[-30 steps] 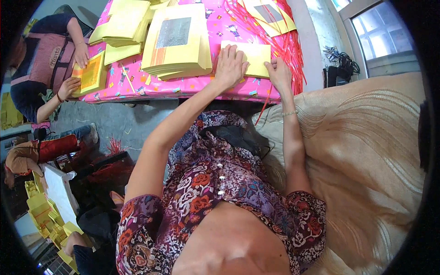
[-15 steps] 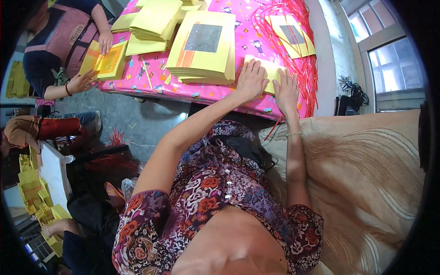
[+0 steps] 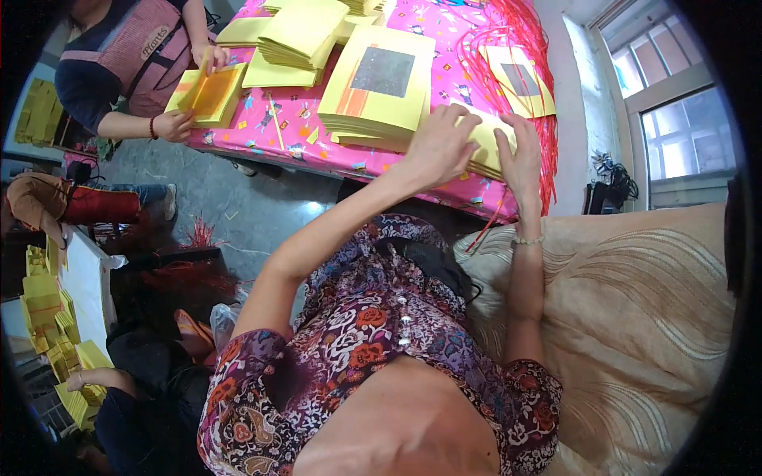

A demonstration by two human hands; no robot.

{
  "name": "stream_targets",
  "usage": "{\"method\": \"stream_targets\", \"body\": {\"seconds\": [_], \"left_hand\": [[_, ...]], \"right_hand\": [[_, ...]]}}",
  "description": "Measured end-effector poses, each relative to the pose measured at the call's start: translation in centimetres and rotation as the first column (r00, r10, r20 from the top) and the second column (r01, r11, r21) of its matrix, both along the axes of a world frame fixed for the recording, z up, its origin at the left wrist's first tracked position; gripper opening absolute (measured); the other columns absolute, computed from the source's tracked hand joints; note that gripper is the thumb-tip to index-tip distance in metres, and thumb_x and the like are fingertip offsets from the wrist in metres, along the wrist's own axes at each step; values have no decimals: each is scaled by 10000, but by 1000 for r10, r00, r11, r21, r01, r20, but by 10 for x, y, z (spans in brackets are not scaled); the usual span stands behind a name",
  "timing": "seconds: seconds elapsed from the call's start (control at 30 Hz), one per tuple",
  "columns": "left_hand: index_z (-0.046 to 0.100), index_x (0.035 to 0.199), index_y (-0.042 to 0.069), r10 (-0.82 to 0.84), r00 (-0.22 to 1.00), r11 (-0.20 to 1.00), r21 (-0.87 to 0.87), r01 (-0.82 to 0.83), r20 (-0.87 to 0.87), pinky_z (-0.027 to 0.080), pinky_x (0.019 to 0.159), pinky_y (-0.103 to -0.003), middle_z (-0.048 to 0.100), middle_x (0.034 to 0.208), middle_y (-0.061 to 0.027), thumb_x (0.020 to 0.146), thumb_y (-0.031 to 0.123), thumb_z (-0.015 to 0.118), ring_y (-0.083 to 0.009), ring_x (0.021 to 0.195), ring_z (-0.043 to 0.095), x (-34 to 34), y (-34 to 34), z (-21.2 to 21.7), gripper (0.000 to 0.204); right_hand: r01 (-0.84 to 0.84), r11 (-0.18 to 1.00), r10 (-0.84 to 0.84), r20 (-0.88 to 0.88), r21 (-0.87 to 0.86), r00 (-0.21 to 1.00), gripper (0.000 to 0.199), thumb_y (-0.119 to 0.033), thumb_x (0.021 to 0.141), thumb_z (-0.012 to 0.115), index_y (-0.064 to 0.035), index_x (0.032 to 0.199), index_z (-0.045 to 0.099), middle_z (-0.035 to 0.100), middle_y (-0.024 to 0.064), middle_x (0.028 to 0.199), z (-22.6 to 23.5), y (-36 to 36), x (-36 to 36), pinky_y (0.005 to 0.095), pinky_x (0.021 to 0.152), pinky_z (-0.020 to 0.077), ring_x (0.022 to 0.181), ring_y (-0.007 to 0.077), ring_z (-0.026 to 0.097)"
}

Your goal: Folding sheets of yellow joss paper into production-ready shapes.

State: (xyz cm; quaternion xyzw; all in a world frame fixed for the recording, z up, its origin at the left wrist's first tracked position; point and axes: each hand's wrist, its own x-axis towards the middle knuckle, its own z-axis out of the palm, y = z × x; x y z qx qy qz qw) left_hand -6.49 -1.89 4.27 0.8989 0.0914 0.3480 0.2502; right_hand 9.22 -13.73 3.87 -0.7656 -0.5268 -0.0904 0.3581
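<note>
A folded piece of yellow paper (image 3: 484, 147) lies at the near edge of the pink patterned tablecloth, between my two hands. My left hand (image 3: 444, 147) is over its left side, fingers bent and apart, gripping nothing that I can see. At the paper's right side is my right hand (image 3: 520, 163), its thumb and fingers spread. Just left of them stands a thick stack of yellow sheets (image 3: 359, 107), the top one bearing a dark grey square and an orange stripe. A similar yellow sheet with a grey patch (image 3: 524, 83) lies beyond my right hand.
Red plastic strands (image 3: 533, 36) hang over the table's right side. More folded yellow paper (image 3: 298, 40) is piled farther back. A co-worker (image 3: 131, 55) at the left handles yellow-orange paper (image 3: 208, 99). Another person's arm (image 3: 107, 379) reaches yellow papers at lower left. A beige cushion (image 3: 627, 317) is beside me.
Both my hands have lifted from lying flat on the folded yellow paper, fingers now bent and spread. The co-worker has raised a leaf of the paper at the left. The whole view has shifted slightly.
</note>
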Motion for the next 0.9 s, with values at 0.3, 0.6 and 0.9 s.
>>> {"method": "stream_targets", "body": {"seconds": [0.3, 0.6, 0.9], "left_hand": [[604, 1131, 86, 189, 946, 981, 19, -191, -262, 436, 916, -396, 581, 1066, -125, 717, 162, 771, -319, 1037, 522, -107, 89, 32, 452], [699, 972, 88, 15, 959, 1000, 19, -10, -284, 498, 788, -345, 675, 928, -38, 781, 153, 726, -237, 909, 601, -125, 134, 14, 204], [734, 894, 75, -95, 951, 950, -313, -2, -295, 501, 656, -302, 693, 782, -61, 823, 207, 709, -162, 709, 643, -119, 151, 13, 152]], "right_hand": [[-415, 909, 416, 64, -25, 907, 278, -224, 783, 722, -39, 972, 636, 624, 126, 938, 35, 66, -65, 405, 788, 481, 897, 309, 608], [-420, 888, 441, 90, -190, 893, 226, -284, 792, 715, -74, 857, 663, 580, 79, 808, 29, 87, -73, 367, 707, 484, 792, 260, 593], [-392, 896, 351, -207, -211, 913, 322, -363, 821, 659, -53, 746, 701, 576, 93, 750, 32, 100, -64, 388, 676, 467, 732, 272, 590]]}}
